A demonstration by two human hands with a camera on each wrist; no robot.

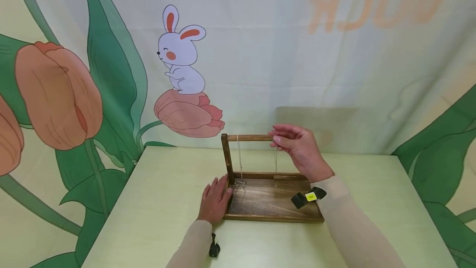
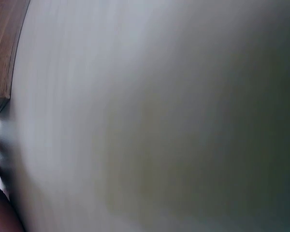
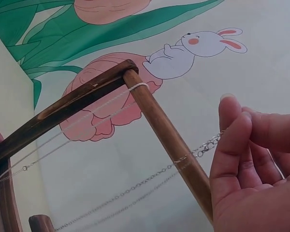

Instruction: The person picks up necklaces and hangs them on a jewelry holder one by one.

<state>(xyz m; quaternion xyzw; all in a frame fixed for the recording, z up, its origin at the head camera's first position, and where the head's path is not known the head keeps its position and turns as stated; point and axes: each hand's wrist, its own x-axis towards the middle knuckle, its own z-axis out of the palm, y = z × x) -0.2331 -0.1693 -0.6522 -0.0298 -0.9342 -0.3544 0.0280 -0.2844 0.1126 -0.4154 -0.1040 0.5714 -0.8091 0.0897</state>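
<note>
A dark wooden jewelry stand (image 1: 273, 218) has a tray base, an upright at its left and a crossbar (image 3: 159, 128) on top. My left hand (image 1: 213, 202) rests against the tray's left edge with its fingers extended. At the crossbar's right part, my right hand (image 1: 303, 148) pinches the end of a silver chain necklace (image 3: 157, 173) between thumb and index finger. That chain passes over the bar, its clasp (image 3: 201, 153) just short of the fingertips. Another necklace (image 1: 239, 156) hangs from the bar's left part, its lower end lying in the tray.
The stand sits on a pale green table (image 1: 156, 202). Behind it hangs a curtain (image 1: 253, 69) printed with a rabbit and tulips. A short wooden ledge (image 1: 288, 177) runs along the tray's back right.
</note>
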